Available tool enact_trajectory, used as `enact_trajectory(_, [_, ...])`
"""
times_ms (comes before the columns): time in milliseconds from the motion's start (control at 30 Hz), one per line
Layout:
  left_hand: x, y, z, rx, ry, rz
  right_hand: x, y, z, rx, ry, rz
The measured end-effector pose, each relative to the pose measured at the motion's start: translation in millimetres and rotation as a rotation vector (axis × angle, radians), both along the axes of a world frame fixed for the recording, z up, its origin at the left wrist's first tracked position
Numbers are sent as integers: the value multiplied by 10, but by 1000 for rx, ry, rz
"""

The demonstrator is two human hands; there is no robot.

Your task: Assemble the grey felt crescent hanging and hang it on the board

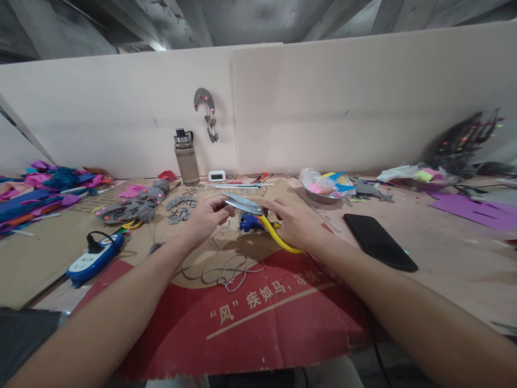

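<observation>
Scissors with yellow handles (278, 235) are in my right hand (293, 221), their blades pointing left and slightly parted. My left hand (210, 215) is at the blade tips, thumb and fingers pinched together; what is between them, if anything, is too small to make out. Below and behind the scissors lies a blue glue gun (249, 222), partly hidden by the right hand. Loose grey yarn (230, 272) trails over the cardboard (266, 339) beneath both hands. Left of my left hand lie cut grey felt pieces (181, 207).
A blue-and-white power strip (95, 258) and coloured felt scraps (44, 188) are at left. A bottle (187, 159) and a small digital clock (217, 176) stand by the back board. A metal bowl (321, 198), black phone (379, 242) and purple sheet (472, 209) lie right.
</observation>
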State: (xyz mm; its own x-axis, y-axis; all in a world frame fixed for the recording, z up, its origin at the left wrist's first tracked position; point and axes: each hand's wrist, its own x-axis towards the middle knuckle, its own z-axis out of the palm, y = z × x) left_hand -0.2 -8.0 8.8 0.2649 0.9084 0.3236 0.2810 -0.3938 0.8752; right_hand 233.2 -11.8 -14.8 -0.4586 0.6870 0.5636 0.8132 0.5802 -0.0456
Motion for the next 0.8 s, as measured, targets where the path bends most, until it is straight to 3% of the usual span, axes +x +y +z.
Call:
enact_trajectory(233, [6,-12,17,-22,-30,20,-32,-6,-4,-61,154,92])
enact_trajectory(400, [-3,-10,12,-34,-118,0,-7,30,17,-85,330,46])
enact_trajectory(600, [18,-5,19,-44,-182,1,-4,38,50,-2,260,59])
enact_trajectory(800, [18,4,9,3,-172,52,-24,1,-5,72,77,-114])
